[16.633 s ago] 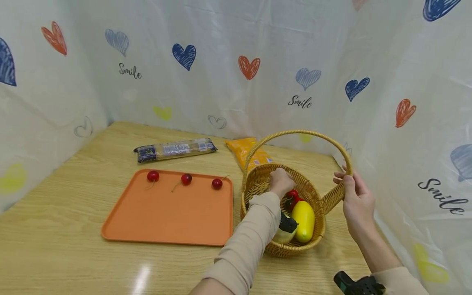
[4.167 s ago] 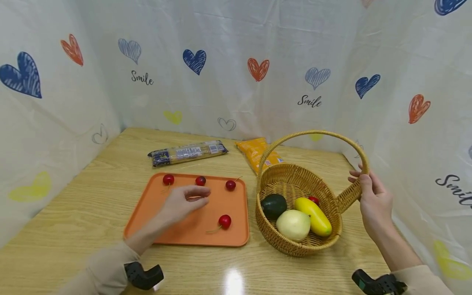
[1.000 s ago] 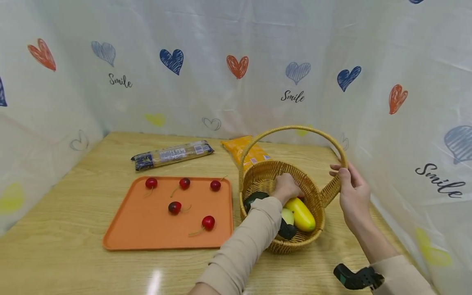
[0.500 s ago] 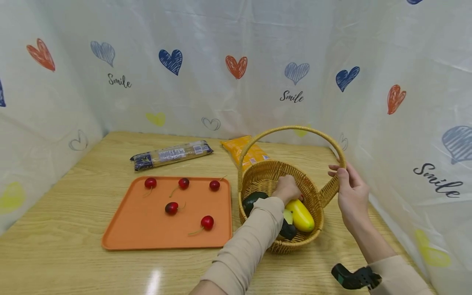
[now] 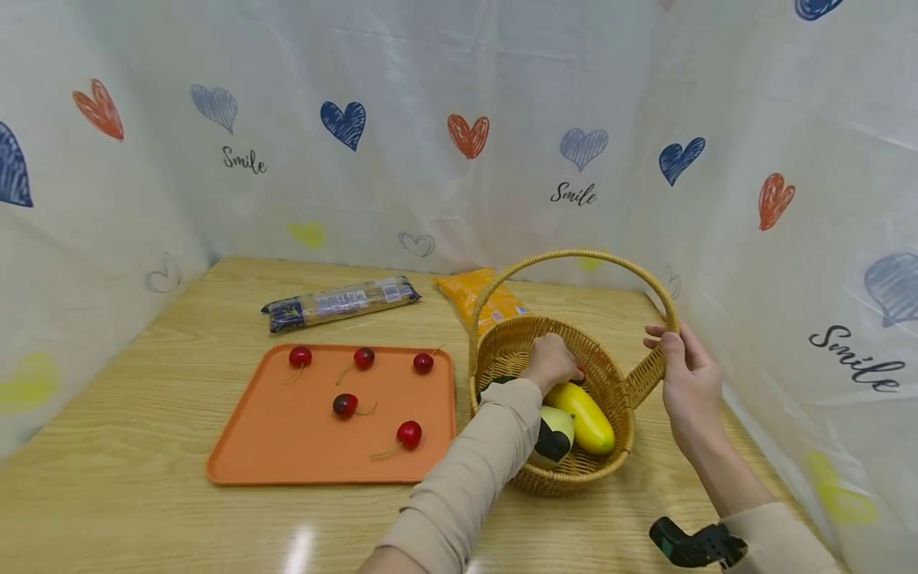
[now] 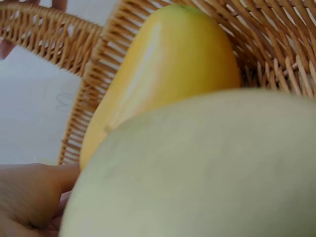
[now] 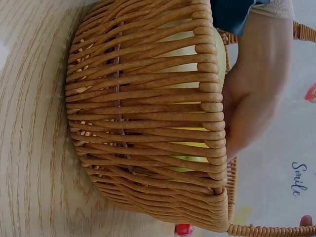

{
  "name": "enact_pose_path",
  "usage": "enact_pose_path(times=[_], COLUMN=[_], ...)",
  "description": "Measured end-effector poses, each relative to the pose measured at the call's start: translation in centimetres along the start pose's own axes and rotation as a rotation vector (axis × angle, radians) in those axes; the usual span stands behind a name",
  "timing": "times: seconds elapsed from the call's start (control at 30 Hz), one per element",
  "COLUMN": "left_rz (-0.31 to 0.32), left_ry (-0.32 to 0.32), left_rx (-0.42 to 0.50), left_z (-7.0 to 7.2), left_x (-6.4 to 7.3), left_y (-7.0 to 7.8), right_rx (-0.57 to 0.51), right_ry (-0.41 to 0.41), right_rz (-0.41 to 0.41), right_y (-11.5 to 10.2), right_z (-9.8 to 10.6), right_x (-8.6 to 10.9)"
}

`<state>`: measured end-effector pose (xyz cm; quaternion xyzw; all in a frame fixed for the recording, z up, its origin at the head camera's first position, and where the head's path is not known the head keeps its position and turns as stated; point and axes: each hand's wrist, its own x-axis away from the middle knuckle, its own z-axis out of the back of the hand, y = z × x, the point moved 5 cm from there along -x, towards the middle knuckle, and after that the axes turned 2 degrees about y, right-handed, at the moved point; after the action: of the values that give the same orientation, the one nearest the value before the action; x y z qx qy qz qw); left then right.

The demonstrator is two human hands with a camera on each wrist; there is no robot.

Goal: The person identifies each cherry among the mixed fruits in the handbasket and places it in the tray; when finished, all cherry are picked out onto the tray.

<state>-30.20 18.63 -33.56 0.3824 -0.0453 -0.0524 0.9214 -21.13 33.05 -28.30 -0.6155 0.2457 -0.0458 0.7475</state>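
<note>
Closest to the camera, at the lower right of the head view, the right hand (image 5: 687,387) has its fingers wrapped around the handle (image 5: 656,368) of the wicker basket (image 5: 617,446), gripping it low on the right side just above the rim. The left hand (image 5: 550,361) sits down inside the basket near the middle of the frame, sleeve draped over the front rim, fingers curled toward a red cherry (image 5: 578,371) that only peeks out beside the knuckles, so I honestly can't tell if it's pinching it or just touching it. In the basket, right under that arm, there's a yellow mango-looking fruit (image 5: 586,418) lying at a slant and a pale green round fruit (image 5: 555,425) touching it on the left; the left wrist view is basically filled with those two pressed together against the wicker wall. The right wrist view shows the outside of the basket sitting on the wooden table (image 5: 129,478). Left of the basket, just beside it, is an orange tray (image 5: 265,446) with five cherries (image 5: 409,433) spread out, three in a row along the far edge and two nearer the middle. Further back, a long dark packet (image 5: 340,301) lies beyond the tray, and an orange bag (image 5: 479,293) pokes out behind the basket, up against the heart-print curtain (image 5: 430,119).
</note>
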Motion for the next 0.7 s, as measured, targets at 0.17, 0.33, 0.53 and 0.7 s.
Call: enact_pose_path(times=[0.17,0.33,0.53,0.7], left_rz=[-0.017,-0.017,-0.034,-0.094], left_ry=[0.006,-0.006,-0.038,-0.079], left_rx=[0.122,0.215,0.288,0.331], left_z=[1.2,1.9,2.8,4.2], left_x=[0.1,0.3,0.9,1.7], left_y=[-0.6,-0.8,-1.0,-1.6], right_rx=[-0.012,-0.004,0.004,-0.047], right_ry=[0.006,-0.001,-0.018,-0.043], right_rz=[-0.006,-0.006,-0.006,0.014], right_y=[0.2,0.0,-0.2,-0.5], right_z=[0.4,0.5,0.3,-0.4], right_x=[0.3,0.5,0.5,0.6])
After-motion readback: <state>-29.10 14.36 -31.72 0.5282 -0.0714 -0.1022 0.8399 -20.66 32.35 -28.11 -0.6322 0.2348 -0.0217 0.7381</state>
